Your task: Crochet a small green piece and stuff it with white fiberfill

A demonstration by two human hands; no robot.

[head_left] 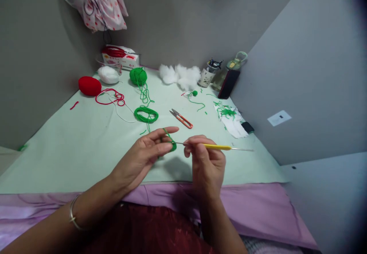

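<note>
My left hand point(149, 149) pinches a small green crochet piece point(173, 146) between thumb and fingers, with green yarn running over its raised index finger. In my right hand point(208, 160) is a crochet hook point(218, 146) with a yellow handle, held level. Its thin metal tip reaches left and touches the green piece; whether it passes through a stitch is too small to tell. Beyond my hands lie a loose coil of green yarn point(146, 120) and orange-handled thread snips point(183, 120). A green yarn ball point(138, 76) rests farther back.
At the back left sit red yarn point(90, 86), white yarn point(108, 75) and a box point(126, 61). White stuffing point(180, 76) lies by the back wall. Rightward stand a cup of pens point(207, 76), a phone point(229, 84) and a tissue point(236, 126) with green scraps.
</note>
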